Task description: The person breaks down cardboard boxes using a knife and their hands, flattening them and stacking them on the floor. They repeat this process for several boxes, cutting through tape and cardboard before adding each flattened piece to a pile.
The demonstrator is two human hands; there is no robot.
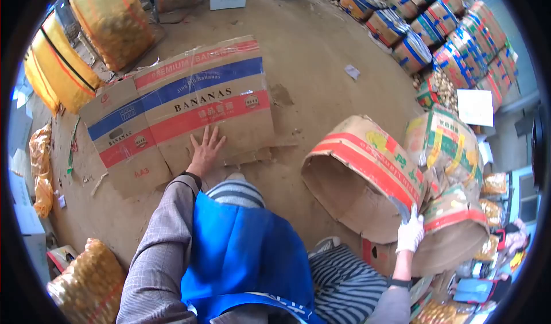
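Blue apron (244,246) fills the space right under the camera, with striped trouser legs (347,278) poking out around it. Far left, a bulging sack of round, yellowish produce (89,281) sits on the floor (310,77). Next over is a flattened banana carton (178,111), spread out on the dirt: kinda scuffed, ragged along the near edge, shiny tape in spots, red and blue bands with BANANAS printed across. The bare left hand (205,150) is palm down on it, fingers splayed, not gripping anything; my guess is that's to press the cardboard flat or just lean on it. Hands are well apart, btw. Over on the right, an open carton (367,166) lies tipped, its hollow side facing the person, walls bowed round. The white-gloved right hand (410,234) looks pinched on its rim, probably to steady it, and a second open carton (459,226) sits just beside.
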